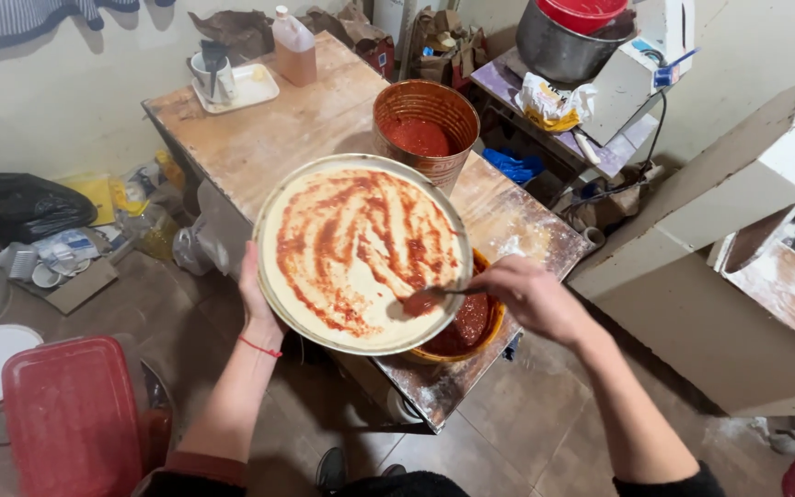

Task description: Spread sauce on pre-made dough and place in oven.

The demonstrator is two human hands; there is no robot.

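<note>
My left hand [256,294] grips the left rim of a round metal pan [269,276] that holds a pale dough base smeared with red sauce [351,244]. My right hand [531,296] holds a spoon [439,293] whose bowl touches the dough at its lower right edge. Just under the pan's right side sits an orange bowl of red sauce [471,327], partly hidden by the pan. The pan is held tilted over the near end of a worn wooden table [259,138].
A large open tin of red sauce [423,129] stands on the table behind the pan. A bottle of amber liquid [293,48] and a white tray with a jug [232,85] sit at the far end. A red lidded box [71,414] stands at my lower left, cardboard-covered equipment [738,230] at the right.
</note>
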